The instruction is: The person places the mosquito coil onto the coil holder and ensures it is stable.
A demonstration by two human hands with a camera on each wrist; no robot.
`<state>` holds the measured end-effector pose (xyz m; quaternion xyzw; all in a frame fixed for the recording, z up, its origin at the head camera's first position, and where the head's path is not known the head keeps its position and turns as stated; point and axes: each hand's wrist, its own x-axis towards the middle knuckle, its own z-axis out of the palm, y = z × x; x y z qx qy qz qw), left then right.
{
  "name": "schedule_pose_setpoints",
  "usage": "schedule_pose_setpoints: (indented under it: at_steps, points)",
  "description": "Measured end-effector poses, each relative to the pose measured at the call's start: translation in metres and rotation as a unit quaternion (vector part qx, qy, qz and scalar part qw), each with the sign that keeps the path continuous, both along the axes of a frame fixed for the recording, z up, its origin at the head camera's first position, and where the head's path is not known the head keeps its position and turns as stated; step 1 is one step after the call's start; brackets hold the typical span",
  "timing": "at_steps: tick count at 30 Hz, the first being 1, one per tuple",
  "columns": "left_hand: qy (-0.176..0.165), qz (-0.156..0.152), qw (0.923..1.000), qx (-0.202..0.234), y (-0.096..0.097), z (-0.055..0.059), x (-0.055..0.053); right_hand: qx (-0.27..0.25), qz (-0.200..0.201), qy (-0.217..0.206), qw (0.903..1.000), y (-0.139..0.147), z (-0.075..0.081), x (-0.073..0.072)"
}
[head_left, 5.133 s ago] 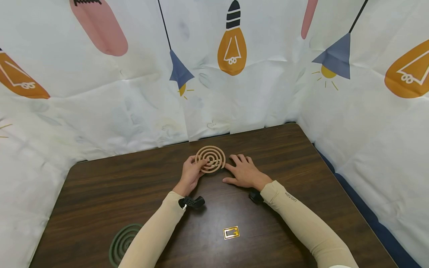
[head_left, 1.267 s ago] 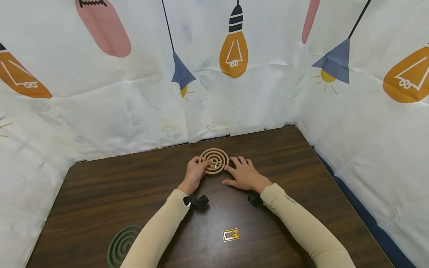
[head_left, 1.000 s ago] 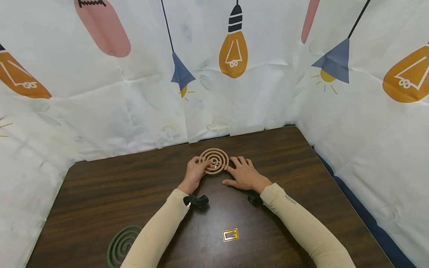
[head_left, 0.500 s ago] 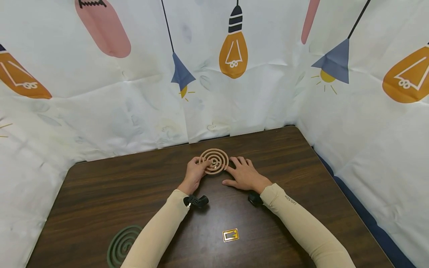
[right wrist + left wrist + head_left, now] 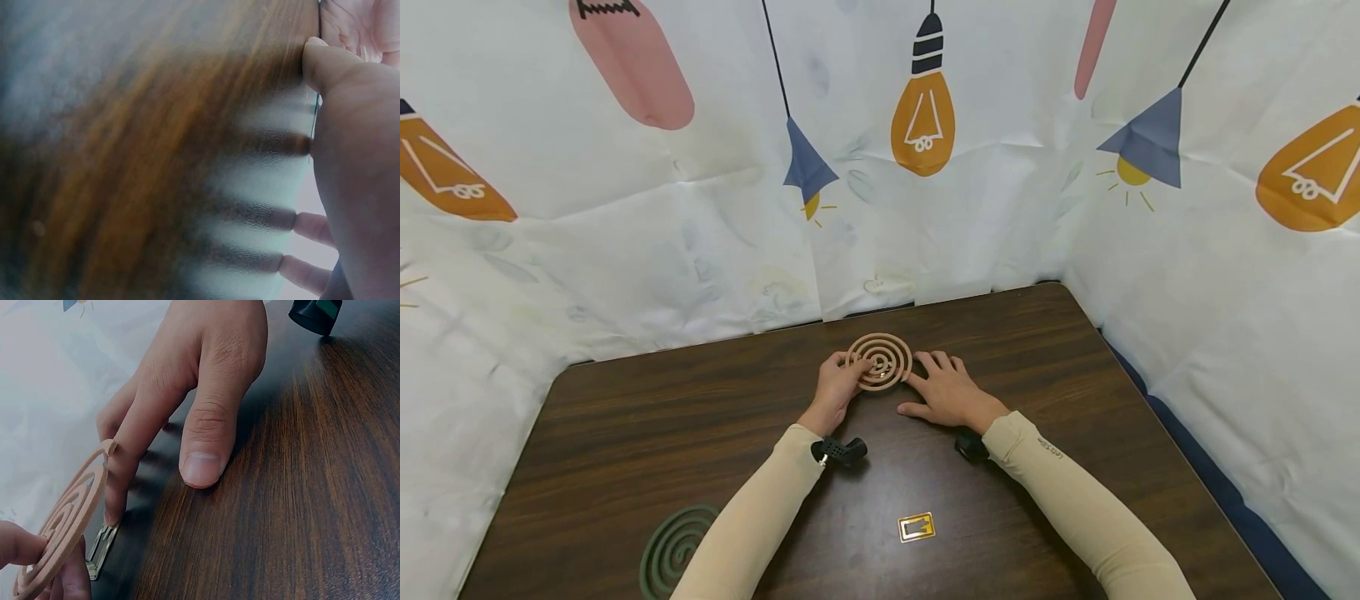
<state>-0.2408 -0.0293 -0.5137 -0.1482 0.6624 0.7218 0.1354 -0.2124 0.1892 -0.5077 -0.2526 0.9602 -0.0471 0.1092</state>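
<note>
My left hand (image 5: 837,390) pinches a tan mosquito coil (image 5: 883,364) between thumb and fingers near the far side of the table. In the left wrist view the coil (image 5: 75,509) tilts steeply above a small metal coil stand (image 5: 102,550), which lies flat on the tabletop. My right hand (image 5: 947,390) is spread with its fingertips on the table. Its index fingertip (image 5: 114,515) rests at the end of that stand, while the thumb stays apart. The coil mostly hides the stand in the head view.
A second, gold-coloured coil stand (image 5: 919,525) lies on the dark wooden table (image 5: 1000,517) nearer the body. To the left, a green mosquito coil (image 5: 662,554) is partly covered by the left sleeve. Printed white cloth (image 5: 715,250) hangs behind the table.
Compared with the oldest frame, the left hand and the tan coil have shifted slightly right, closer to the right hand. Over the last second both hands have stayed put.
</note>
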Motion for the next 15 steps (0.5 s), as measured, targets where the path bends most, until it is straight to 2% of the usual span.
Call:
schedule_pose_setpoints:
  at_steps: [15]
  points:
    - [-0.002,-0.002,1.0000,-0.007,-0.0008,0.0005,0.0014,0.008,-0.001,0.004,1.0000,-0.0013,0.0011,0.0019]
